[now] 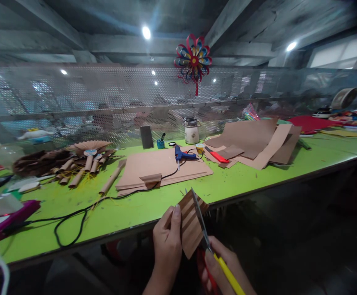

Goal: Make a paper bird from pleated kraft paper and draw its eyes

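Note:
In front of the table edge, my left hand (pixel 169 235) pinches a striped, pleated piece of brown paper (pixel 189 229) between thumb and fingers. My right hand (pixel 219 262) is closed round the handles of a pair of scissors (pixel 230 275), one yellow and one red. Their blades point up and away from me, apart, and lie along the right side of the paper. Whether the paper is between the blades I cannot tell for sure. Parts of the right fingers are hidden behind the handles.
On the green table (pixel 110 221) lie stacked brown sheets (pixel 147 162), a blue glue gun (pixel 184 155) with its black cord (pixel 104 198), and a red-handled knife (pixel 217 155). Larger brown sheets (pixel 246 137) are at right; rolled paper pieces (pixel 78 178) and a purple power strip (pixel 15 219) at left.

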Action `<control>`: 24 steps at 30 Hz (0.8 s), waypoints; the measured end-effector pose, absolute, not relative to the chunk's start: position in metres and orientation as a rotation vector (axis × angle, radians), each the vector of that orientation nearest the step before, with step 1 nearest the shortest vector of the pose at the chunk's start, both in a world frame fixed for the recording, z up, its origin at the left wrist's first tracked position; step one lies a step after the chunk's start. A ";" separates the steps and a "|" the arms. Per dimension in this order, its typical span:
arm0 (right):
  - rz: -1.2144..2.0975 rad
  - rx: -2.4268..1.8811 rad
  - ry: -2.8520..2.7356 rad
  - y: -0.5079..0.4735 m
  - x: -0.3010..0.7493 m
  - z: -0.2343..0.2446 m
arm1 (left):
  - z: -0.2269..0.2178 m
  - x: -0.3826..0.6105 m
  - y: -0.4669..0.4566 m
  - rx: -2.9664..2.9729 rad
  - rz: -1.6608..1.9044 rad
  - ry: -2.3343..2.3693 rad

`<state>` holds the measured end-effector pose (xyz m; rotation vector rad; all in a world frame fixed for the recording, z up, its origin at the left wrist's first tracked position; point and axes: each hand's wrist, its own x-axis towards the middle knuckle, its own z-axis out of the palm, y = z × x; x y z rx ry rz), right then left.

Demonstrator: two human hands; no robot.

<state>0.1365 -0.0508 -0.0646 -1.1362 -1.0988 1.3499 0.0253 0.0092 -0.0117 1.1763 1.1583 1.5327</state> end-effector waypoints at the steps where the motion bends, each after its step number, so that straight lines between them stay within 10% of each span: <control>1: 1.339 -1.133 -1.092 -0.051 0.136 -0.064 | -0.013 0.026 0.009 1.206 1.572 1.180; 24: 1.278 -1.124 -1.061 -0.052 0.133 -0.070 | 0.003 0.027 0.001 0.923 1.392 1.067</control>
